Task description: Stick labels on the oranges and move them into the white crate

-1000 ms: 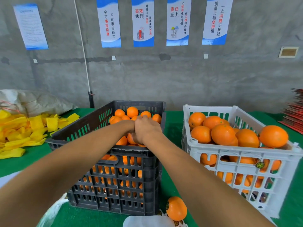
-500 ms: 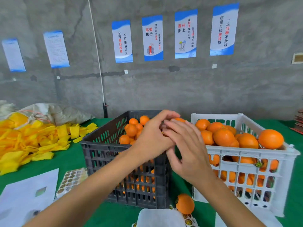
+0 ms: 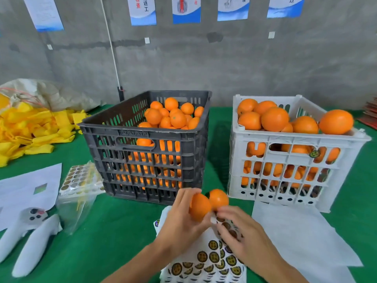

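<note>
The left hand (image 3: 181, 219) grips an orange (image 3: 200, 207), fingers curled round it, low in front of the two crates. A second orange (image 3: 219, 199) sits just behind and touching the first; whether it rests on the surface or is also held cannot be told. The right hand (image 3: 242, 240) lies over the label sheet (image 3: 206, 260), fingertips drawn together beside the held orange; a small pale scrap shows at the fingertips, but whether they pinch a label cannot be made out. Part of the sheet is hidden under both hands and cut off by the lower edge.

The white crate (image 3: 293, 166) stands to the right, heaped with oranges above its rim. The black crate (image 3: 146, 148) stands to its left, also holding oranges; its lower contents show only through the slots.

The surface (image 3: 114, 227) is covered in green cloth. On it lie white paper sheets (image 3: 302, 235) before the white crate, a bagged pack of labels (image 3: 79, 180) left of the black crate, white gloves (image 3: 30, 242), a printed sheet (image 3: 26, 188), and a heap of yellow pieces (image 3: 30, 131). A pale sack (image 3: 51, 94) lies behind the heap. The rear wall (image 3: 244, 58) is bare grey concrete with posters (image 3: 185, 9), their tops cut off.
</note>
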{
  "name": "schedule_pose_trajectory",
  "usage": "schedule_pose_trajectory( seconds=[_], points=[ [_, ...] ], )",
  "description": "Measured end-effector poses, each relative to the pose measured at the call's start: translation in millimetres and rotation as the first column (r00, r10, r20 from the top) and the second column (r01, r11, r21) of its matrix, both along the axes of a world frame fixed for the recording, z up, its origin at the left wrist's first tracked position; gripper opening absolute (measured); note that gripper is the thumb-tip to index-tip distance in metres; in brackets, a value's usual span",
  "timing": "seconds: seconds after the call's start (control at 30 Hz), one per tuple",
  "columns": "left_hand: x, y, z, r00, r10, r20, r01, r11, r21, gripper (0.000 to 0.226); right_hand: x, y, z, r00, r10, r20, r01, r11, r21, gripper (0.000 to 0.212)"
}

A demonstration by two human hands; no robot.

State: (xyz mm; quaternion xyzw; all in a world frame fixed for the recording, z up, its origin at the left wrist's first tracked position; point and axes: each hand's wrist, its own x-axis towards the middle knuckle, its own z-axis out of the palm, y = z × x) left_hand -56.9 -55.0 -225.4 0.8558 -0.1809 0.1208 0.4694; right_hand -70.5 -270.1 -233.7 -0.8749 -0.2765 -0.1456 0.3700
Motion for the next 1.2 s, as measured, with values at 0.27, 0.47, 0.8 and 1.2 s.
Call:
schedule_pose_trajectory(
  seconds=[0.27, 0.47, 0.8, 1.2],
  points=[
    [6, 2, -28, 0.997, 0.07, -0.029, -0.071, 0.997, -0.041, 0.049, 0, -5, -18, 0.976, 0.091, -0.198, -0.139, 0.958, -0.249, 0.073],
    [8, 5, -34, 0.998, 0.061, -0.029, -0.062, 0.996, -0.064, 0.051, 3, -1, -20, 0.971, 0.091, -0.219, -0.131, 0.976, -0.174, 0.054],
    [7, 4, -33, 0.999, 0.021, -0.037, -0.024, 0.997, -0.074, 0.051, -1, 2, -15, 0.994, 0.098, 0.046, -0.09, 0.985, -0.146, 0.025],
    [8, 3, -33, 0.998, -0.065, 0.011, 0.065, 0.997, -0.038, 0.06, -5, 6, 2, 0.958, 0.109, -0.265, 0.042, 0.862, 0.505, 0.014]
  ],
)
